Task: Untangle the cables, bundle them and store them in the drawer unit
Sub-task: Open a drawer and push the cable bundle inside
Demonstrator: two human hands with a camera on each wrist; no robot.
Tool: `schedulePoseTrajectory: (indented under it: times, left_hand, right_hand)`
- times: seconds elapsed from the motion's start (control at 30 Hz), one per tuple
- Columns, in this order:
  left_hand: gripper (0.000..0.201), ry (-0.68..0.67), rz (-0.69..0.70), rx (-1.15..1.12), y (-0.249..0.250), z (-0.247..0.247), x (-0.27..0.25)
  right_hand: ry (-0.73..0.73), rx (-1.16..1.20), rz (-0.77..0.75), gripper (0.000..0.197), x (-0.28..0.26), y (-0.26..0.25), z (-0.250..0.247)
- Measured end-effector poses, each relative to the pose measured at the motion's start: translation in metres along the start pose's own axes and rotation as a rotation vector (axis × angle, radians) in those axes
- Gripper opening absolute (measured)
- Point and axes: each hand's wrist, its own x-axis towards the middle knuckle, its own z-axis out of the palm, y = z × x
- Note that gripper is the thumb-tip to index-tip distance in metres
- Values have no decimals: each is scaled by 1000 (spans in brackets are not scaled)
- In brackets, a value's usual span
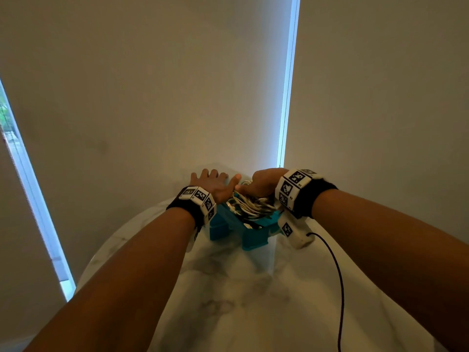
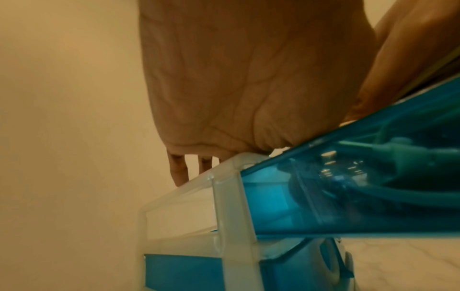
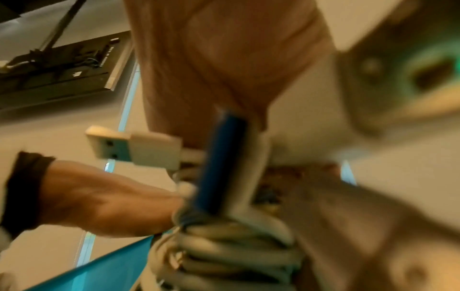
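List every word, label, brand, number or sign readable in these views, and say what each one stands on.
No text can be read.
Wrist bands: black-and-white square code markers with tiny characters beside them, too small to read.
Dark panel in the right wrist view: a faint line of print, too blurred to read.
Drawer unit, top drawer, cable bundle and USB plug: no lettering shows.

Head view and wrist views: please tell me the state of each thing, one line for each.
top drawer: pulled open, cables inside.
cable bundle: coiled, gripped above the drawer.
left hand: flat on the drawer unit.
right hand: holds the bundle.
lower drawers: closed.
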Motion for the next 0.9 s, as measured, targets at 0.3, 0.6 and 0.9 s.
schedulePoseTrajectory:
  times: [0.3, 0.6, 0.9]
  left_hand:
    - [87, -6, 46, 42, -6, 1, 2]
    - [93, -32, 39, 98, 2, 0, 4]
    - [99, -37, 7, 85, 4, -1, 11]
  right_hand:
    - [43, 66, -29, 74, 19, 13, 3]
    - [412, -266, -42, 46, 17, 4, 27]
    - [500, -97, -255, 37, 19, 28, 23]
